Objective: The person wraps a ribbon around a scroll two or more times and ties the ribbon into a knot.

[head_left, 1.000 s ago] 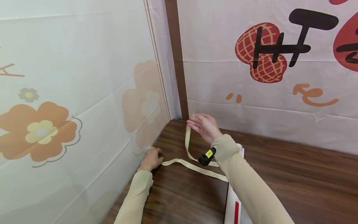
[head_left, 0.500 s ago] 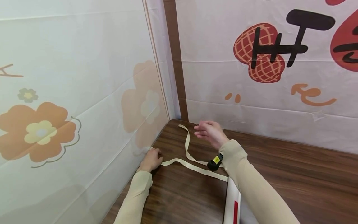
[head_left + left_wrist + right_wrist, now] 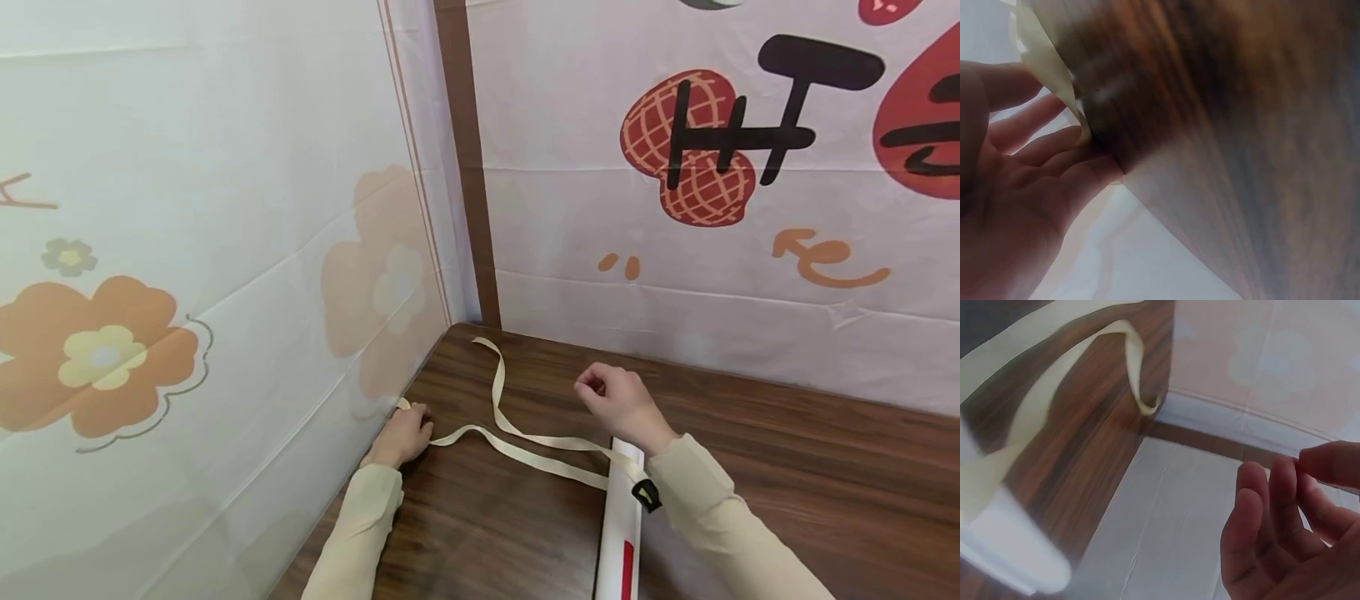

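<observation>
A cream ribbon (image 3: 517, 454) lies on the dark wood table. One strand runs from my left hand (image 3: 401, 435) to a long white object (image 3: 625, 508) with a red strip. The other strand (image 3: 497, 375) crosses that white object, then bends back to a loose end near the far corner. My left hand is at the table's left edge; in the left wrist view the ribbon (image 3: 1050, 59) passes between its thumb and fingers. Above the white object's far end is my right hand (image 3: 622, 404), fingers loosely curled, thumb against a fingertip (image 3: 1283, 469), nothing seen between them.
A flower-printed cloth (image 3: 225, 208) borders the table's left side. Behind the table hangs a second cloth (image 3: 555, 208) with red and black print. The wood table (image 3: 825, 450) extends to the right, beyond the white object.
My right hand has moved right and toward me, away from the far corner, and its fingers have curled. The ribbon's far end has dropped onto the table. My left hand stays almost still.
</observation>
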Motion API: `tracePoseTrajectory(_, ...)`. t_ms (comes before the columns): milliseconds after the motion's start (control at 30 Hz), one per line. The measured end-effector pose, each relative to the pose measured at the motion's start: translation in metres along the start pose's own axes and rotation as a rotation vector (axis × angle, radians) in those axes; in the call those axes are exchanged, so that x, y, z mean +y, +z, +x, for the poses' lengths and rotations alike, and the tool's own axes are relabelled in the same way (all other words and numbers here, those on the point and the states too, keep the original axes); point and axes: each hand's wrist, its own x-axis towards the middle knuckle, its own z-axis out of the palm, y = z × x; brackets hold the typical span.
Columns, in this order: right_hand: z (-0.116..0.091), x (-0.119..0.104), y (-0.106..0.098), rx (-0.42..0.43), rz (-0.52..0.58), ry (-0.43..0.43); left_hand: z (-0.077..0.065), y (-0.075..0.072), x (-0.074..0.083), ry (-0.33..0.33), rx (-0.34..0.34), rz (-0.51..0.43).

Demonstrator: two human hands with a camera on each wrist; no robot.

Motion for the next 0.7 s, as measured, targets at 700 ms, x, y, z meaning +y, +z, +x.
tracePoseTrajectory(700,-0.028,0.004,0.013,-0.1,-0.103,-0.049,-0.031,-0.005,0.049,0.085,-0.108,0.062)
